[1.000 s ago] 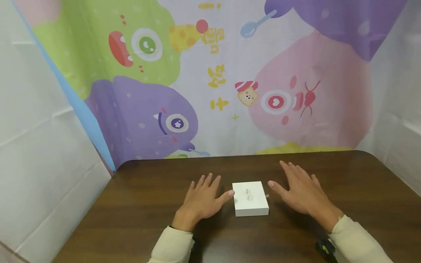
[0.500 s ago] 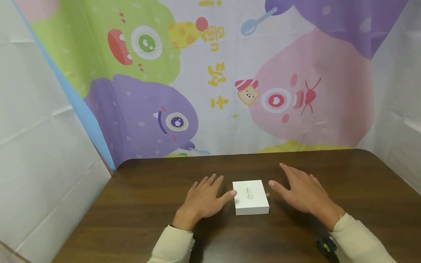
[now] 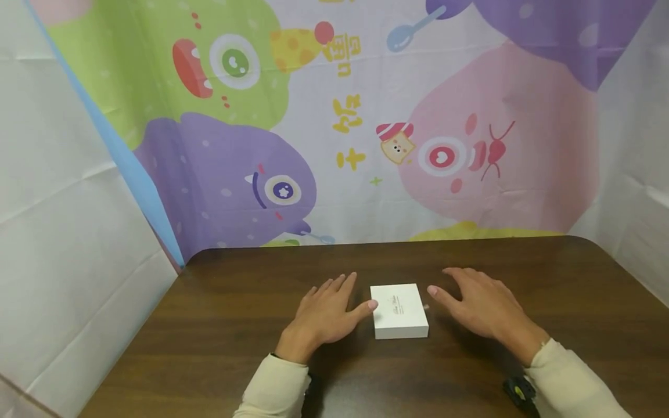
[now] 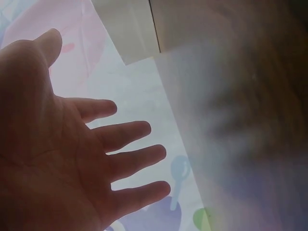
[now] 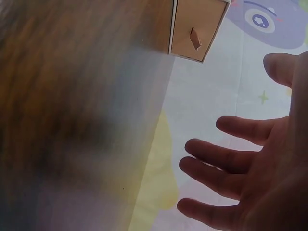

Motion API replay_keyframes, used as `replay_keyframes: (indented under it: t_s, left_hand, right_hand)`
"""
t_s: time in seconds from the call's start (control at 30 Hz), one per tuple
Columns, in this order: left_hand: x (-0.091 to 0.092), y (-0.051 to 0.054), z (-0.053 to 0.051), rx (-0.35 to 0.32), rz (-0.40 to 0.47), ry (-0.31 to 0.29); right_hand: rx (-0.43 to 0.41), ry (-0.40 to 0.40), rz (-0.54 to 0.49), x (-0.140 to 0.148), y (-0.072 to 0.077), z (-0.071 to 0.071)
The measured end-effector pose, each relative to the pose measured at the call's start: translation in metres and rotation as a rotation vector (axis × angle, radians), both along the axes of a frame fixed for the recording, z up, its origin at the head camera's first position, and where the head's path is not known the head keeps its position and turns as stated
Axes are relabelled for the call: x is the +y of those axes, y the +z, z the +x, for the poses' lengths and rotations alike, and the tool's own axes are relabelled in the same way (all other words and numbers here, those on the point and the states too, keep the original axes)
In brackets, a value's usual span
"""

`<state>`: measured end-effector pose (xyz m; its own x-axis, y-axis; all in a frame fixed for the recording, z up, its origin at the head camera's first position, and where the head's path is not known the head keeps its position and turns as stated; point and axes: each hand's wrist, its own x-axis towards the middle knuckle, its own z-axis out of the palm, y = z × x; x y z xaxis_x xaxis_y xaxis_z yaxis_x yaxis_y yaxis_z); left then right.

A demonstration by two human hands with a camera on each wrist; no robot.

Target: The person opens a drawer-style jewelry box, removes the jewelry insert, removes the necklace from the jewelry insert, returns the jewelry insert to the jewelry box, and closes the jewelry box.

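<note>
Brown wood-grain table (image 3: 219, 331) is backed by a cartoon-printed cloth (image 3: 355, 209). Between the hands, a flat white box (image 3: 405, 316), lettered on top, with a ribbon tab (image 5: 195, 38) fitted on its right side, is supported by the table. Left hand (image 3: 325, 316) and right hand (image 3: 487, 306) are held empty near it, fingers extended.

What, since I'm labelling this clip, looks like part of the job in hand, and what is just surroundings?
Likely part of the job:
- white box, with a small tab on one side
- left hand and right hand, on either side of it

Just surroundings:
- wooden table under the box
- cartoon-print backdrop
- black device at the right wrist
</note>
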<state>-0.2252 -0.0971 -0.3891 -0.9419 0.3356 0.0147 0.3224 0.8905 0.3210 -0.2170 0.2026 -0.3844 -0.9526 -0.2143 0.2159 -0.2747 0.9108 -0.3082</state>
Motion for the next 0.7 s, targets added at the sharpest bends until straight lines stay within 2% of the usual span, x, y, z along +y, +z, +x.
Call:
replay_keyframes:
  t_s: [0.4, 0.7]
  left_hand:
    - [0.001, -0.0013, 0.005, 0.01, 0.008, -0.025]
    - [0.0018, 0.0009, 0.0031, 0.023, 0.007, -0.034]
  right_hand:
    - [-0.016, -0.005, -0.007, -0.0027, -0.0018, 0.0046]
    - [-0.013, 0.001, -0.003, -0.0022, -0.0005, 0.0016]
